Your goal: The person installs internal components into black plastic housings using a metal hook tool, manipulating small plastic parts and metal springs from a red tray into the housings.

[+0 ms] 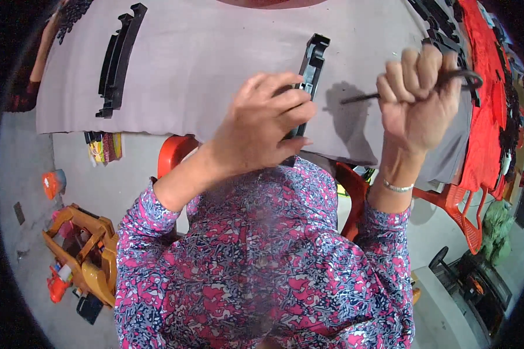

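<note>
My left hand (261,121) is closed around a long black plastic part (313,61) near the front edge of the table; the fingers hide the part's middle, and its far end points away from me. A greyish piece shows inside its channel. To the right, my right hand (419,96) is raised over the table in a fist. It grips a thin dark rod with a looped end (473,79), whose straight tip sticks out leftward, apart from the plastic part. The rod's exact kind is unclear.
More black plastic parts (120,61) lie at the left of the cloth-covered table (215,52), others (439,29) at the far right. Red cloth (483,116) hangs at the right edge. A red plastic chair (457,215) and a wooden chair (87,250) stand nearby.
</note>
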Tool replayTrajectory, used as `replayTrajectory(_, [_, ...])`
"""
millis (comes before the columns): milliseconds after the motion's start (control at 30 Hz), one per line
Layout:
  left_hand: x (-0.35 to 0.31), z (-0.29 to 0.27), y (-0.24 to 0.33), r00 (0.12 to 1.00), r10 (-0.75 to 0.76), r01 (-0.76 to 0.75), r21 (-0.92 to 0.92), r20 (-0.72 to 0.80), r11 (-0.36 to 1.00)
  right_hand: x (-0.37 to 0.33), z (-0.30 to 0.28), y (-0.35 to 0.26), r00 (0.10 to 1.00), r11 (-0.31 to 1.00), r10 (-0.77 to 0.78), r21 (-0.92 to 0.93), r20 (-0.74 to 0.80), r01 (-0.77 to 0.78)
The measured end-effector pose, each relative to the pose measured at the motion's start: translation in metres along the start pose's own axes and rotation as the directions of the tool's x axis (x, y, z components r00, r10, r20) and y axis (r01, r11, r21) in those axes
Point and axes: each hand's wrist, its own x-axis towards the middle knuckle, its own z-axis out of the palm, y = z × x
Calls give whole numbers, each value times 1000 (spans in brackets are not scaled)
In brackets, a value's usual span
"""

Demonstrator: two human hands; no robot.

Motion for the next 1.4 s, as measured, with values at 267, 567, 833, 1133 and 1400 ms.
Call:
replayTrajectory(267, [0,1,10,995,-24,10,150,92,989,40,-11,33,991,988,115,-114,67,-107])
replayTrajectory(567, [-6,8,16,989,-61,28,230,134,973,50,6,47,975,970,176,-146,-132,-195])
replayTrajectory(833, [-6,9,19,992,-55,23,259,118,966,53,6,46,968,967,199,-129,-153,-219])
replayTrajectory(1133, [-7,10,19,990,-54,22,246,127,969,52,5,50,960,959,222,-140,-171,-247])
replayTrajectory(1400, [-7,16,16,994,-56,35,205,97,978,54,3,51,956,943,248,-186,-155,-275])
